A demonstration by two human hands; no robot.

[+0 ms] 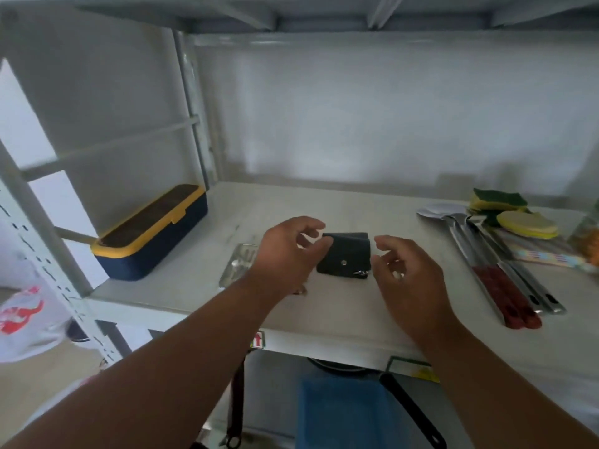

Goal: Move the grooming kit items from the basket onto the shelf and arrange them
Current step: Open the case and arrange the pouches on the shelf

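A small dark pouch with a snap button (345,257) lies on the white shelf (324,312), a bit of metal poking out at its lower right corner. My left hand (288,254) hovers at its left edge, fingers curled and apart, holding nothing. My right hand (405,270) is just to the pouch's right, fingers spread and also holding nothing. A flat silvery blister pack of small metal tools (236,264) lies behind my left wrist, partly hidden. No basket is in view.
A navy box with a yellow rim (152,231) stands at the shelf's left. At the right lie metal utensils with red handles (499,270), sponges (509,212) and a jar (588,234). Below the shelf are a blue cloth (343,413) and a black pan handle (411,413).
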